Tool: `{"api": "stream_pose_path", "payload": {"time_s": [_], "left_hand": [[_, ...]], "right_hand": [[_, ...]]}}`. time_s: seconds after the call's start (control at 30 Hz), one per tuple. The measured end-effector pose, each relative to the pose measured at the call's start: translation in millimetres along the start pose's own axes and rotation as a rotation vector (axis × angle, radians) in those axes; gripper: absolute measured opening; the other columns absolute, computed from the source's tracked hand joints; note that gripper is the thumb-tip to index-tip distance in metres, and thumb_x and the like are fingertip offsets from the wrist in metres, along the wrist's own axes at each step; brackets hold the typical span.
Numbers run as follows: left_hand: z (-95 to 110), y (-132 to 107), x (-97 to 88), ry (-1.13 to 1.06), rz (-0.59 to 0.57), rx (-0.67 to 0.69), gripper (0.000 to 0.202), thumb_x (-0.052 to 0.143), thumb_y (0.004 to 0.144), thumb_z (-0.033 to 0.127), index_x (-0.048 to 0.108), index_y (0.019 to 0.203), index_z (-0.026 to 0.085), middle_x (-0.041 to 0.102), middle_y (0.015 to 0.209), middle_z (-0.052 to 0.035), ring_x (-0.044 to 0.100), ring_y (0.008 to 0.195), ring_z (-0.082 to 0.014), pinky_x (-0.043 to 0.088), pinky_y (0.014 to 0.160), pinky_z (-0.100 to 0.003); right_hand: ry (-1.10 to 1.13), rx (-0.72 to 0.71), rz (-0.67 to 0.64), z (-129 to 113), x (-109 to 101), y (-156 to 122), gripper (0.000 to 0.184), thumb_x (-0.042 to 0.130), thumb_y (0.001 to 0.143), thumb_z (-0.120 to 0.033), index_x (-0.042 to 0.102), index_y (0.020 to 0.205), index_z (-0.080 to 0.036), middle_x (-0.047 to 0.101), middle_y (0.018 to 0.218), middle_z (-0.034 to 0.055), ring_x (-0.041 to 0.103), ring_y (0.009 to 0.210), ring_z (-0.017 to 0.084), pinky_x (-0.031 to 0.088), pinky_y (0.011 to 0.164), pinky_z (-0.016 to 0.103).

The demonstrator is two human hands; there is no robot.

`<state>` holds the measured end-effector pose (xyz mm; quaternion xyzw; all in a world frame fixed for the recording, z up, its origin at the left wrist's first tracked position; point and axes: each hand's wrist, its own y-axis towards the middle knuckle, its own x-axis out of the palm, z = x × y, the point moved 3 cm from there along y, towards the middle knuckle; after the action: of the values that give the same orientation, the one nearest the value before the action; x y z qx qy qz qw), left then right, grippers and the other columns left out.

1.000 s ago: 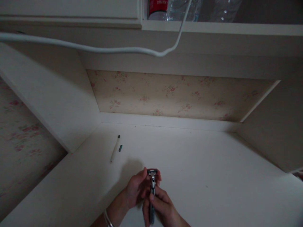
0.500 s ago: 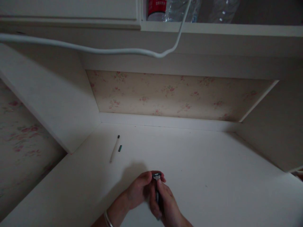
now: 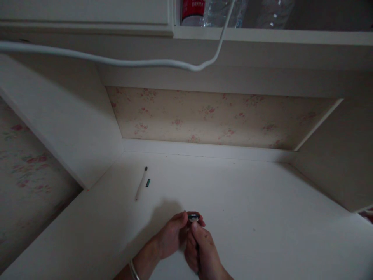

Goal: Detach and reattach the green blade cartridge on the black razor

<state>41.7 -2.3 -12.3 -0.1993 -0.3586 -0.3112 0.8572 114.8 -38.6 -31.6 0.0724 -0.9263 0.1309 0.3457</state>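
Note:
A razor [image 3: 193, 216] is held between my hands low in the middle of the view, its head pointing away from me. My right hand [image 3: 206, 249] is closed around the dark handle, with the thumb pressed just under the head. At the head's left end, my left hand [image 3: 172, 233] pinches it with the thumb, its other fingers partly hidden behind. To the left on the white desktop [image 3: 233, 241] lie a pale toothbrush [image 3: 141, 186] with a dark head and a small dark green strip [image 3: 148, 183], whose kind I cannot make out.
White side panels [image 3: 72, 132] flank the desk, with floral wallpaper [image 3: 186, 116] at the back. Across the upper view hangs a white cable [image 3: 131, 63]. Above, clear plastic bottles [image 3: 275, 13] and a red-labelled one [image 3: 193, 8] stand on a shelf.
The razor head has shifted slightly right. My right thumb has slid up against the head's underside, and the right fingers have curled more tightly, hiding more of the handle.

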Motion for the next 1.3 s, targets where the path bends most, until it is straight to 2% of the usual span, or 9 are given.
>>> {"api": "stream_pose_path", "payload": {"time_s": [0.2,0.33,0.43,0.6,0.77,0.97,1.1,1.23,1.3], "left_hand": [[1,2,-5.9,-0.102,0.081,0.055,0.037,0.066,0.079,0.043,0.068,0.100,0.013,0.064,0.099,-0.0079,0.059,0.084,-0.0161,0.045,0.074,-0.025],[3,6,-15.5,-0.198,0.175,0.060,0.039,0.056,0.086,0.047,0.064,0.105,0.014,0.063,0.090,-0.0051,0.057,0.065,-0.0105,0.044,0.060,-0.023],[9,7,-18.6,-0.242,0.260,0.092,0.040,0.053,0.087,0.048,0.063,0.105,0.014,0.060,0.083,-0.0029,0.053,0.057,-0.0084,0.041,0.051,-0.021],[16,5,-15.8,-0.233,0.341,0.165,0.039,0.054,0.088,0.046,0.063,0.103,0.012,0.055,0.075,-0.0002,0.047,0.053,-0.0075,0.039,0.048,-0.022],[13,6,-16.6,-0.136,0.335,0.183,0.039,0.059,0.084,0.047,0.064,0.102,0.013,0.055,0.077,-0.0003,0.047,0.057,-0.0073,0.041,0.057,-0.022],[22,6,-26.4,0.309,0.504,0.436,0.042,0.066,0.077,0.049,0.065,0.100,0.014,0.048,0.062,0.0041,0.042,0.057,-0.0077,0.037,0.056,-0.020],[31,-1,-28.1,0.721,0.616,0.534,0.042,0.069,0.074,0.046,0.063,0.101,0.015,0.057,0.074,0.0001,0.050,0.065,-0.0108,0.041,0.059,-0.021],[35,-12,-22.4,1.177,0.655,0.693,0.037,0.067,0.076,0.043,0.063,0.102,0.017,0.055,0.073,0.0013,0.048,0.057,-0.0096,0.043,0.055,-0.021],[35,-16,-18.3,1.396,0.652,0.792,0.035,0.066,0.077,0.043,0.062,0.102,0.018,0.054,0.072,0.0016,0.047,0.054,-0.0093,0.043,0.054,-0.022]], "right_hand": [[-0.031,-0.039,-0.103,0,1,0,0.050,0.065,0.073,-0.063,0.043,0.061,-0.020,0.032,0.037,-0.0117,0.018,0.028,0.001,0.016,0.029,0.015],[-0.019,-0.046,-0.199,-7,3,-2,0.035,0.075,0.070,-0.043,0.055,0.079,-0.016,0.038,0.044,-0.0104,0.022,0.033,0.002,0.018,0.035,0.017],[0.078,-0.026,-0.206,-11,3,-2,0.018,0.068,0.069,-0.024,0.060,0.082,-0.014,0.043,0.048,-0.0072,0.029,0.037,0.004,0.022,0.038,0.018],[0.167,-0.058,-0.206,-17,3,-1,0.035,0.052,0.057,-0.014,0.068,0.089,-0.012,0.049,0.051,-0.0028,0.032,0.038,0.007,0.023,0.039,0.021],[0.188,-0.056,-0.176,-24,3,-1,0.041,0.049,0.054,-0.014,0.070,0.089,-0.011,0.049,0.053,-0.0022,0.034,0.038,0.007,0.023,0.040,0.022],[-0.081,-0.114,-0.011,-40,-14,6,0.041,0.060,0.067,-0.014,0.065,0.108,-0.016,0.061,0.073,-0.0001,0.049,0.050,0.009,0.034,0.051,0.022],[-0.354,-0.243,0.147,-49,-36,17,0.054,0.068,0.076,-0.028,0.049,0.125,-0.020,0.068,0.097,0.0058,0.060,0.067,0.015,0.045,0.067,0.029],[-0.623,-0.312,0.336,-51,-53,32,0.036,0.066,0.077,-0.041,0.055,0.103,-0.018,0.071,0.091,0.0089,0.064,0.073,0.021,0.049,0.069,0.031],[-0.889,-0.302,0.410,-53,-56,37,0.029,0.058,0.082,-0.043,0.057,0.097,-0.018,0.072,0.086,0.0080,0.066,0.073,0.021,0.048,0.064,0.028]]}}
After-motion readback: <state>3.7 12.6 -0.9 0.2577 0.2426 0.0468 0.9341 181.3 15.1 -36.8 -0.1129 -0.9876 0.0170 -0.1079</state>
